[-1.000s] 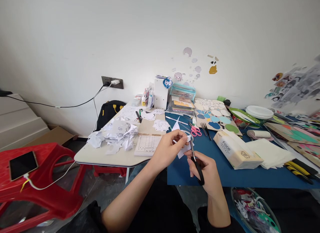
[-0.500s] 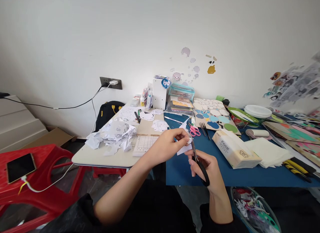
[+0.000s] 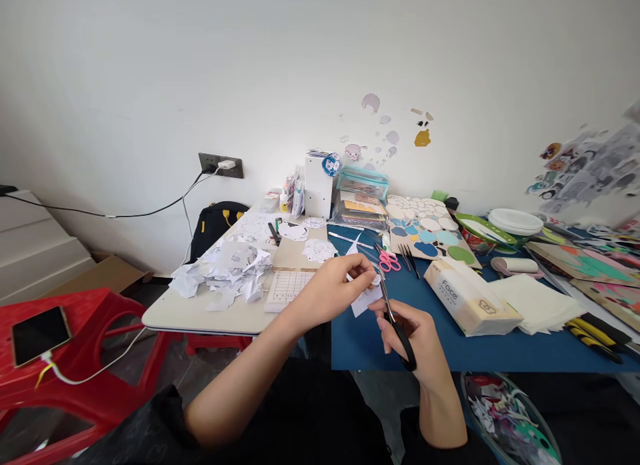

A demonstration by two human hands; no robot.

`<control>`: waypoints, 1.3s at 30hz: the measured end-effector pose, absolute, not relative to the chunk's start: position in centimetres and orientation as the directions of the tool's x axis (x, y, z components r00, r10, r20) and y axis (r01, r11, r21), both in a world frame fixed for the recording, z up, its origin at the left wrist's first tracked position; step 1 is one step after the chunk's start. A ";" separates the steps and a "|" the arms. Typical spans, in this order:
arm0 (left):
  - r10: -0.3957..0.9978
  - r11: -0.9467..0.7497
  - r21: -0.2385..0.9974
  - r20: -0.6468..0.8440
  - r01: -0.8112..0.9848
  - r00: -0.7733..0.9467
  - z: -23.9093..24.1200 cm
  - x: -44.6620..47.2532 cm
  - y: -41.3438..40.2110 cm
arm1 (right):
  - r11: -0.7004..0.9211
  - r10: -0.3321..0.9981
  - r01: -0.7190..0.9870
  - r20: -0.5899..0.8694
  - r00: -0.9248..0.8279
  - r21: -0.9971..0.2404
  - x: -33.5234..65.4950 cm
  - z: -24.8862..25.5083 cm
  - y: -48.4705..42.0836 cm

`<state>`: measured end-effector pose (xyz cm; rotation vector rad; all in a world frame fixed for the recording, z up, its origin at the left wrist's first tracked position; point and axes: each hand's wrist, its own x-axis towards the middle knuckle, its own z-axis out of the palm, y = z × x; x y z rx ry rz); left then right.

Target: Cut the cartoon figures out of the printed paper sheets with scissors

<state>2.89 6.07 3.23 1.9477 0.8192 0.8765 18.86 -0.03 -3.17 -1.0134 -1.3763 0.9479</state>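
Note:
My left hand [image 3: 345,284] pinches a small sheet of white paper [image 3: 361,302] printed with line drawings. Black-handled scissors [image 3: 400,338] are in my right hand [image 3: 415,332], its fingers wrapped round the handles. Their blades point up and away from me, against the edge of the paper beside my left fingertips. Part of the sheet is hidden behind the left hand. Just beyond the hands, pink-handled scissors [image 3: 388,260] and black tweezers [image 3: 411,261] lie on the blue mat [image 3: 360,348].
A heap of paper scraps [image 3: 230,268] lies left on the white table [image 3: 200,318]. To the right are a tissue pack [image 3: 470,298] and stacked napkins [image 3: 543,302]. A scrap bin [image 3: 513,418] stands below the mat's edge. A phone [image 3: 41,335] charges on a red stool [image 3: 100,305].
The paper has turned in my left hand, its upper tip shifting left and its printed side showing more. The scissors have tilted slightly and their handles look closer together.

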 end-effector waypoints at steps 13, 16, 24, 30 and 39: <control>0.809 -0.469 0.839 0.281 0.277 0.517 3.5 3.1 6.5 | 0.278 0.960 0.088 0.280 0.008 -0.956 19.0 -3.7 0.5; 0.831 -0.431 0.854 0.250 0.291 0.496 2.9 4.0 7.8 | 0.220 0.972 0.077 0.225 0.070 -0.972 19.2 -4.1 1.5; 0.886 -0.312 0.904 0.167 0.291 0.433 -1.0 6.9 11.4 | 0.105 0.955 0.075 0.121 0.270 -0.992 21.0 -5.8 4.0; 0.922 -0.304 0.876 0.172 0.374 0.346 -1.4 4.4 9.8 | 0.070 0.941 0.020 0.073 0.331 -0.997 21.7 -6.4 3.6; 0.978 -0.206 0.608 0.149 0.767 0.144 2.8 -2.8 13.3 | 0.024 0.944 0.073 0.047 0.327 -0.997 20.8 -6.3 3.6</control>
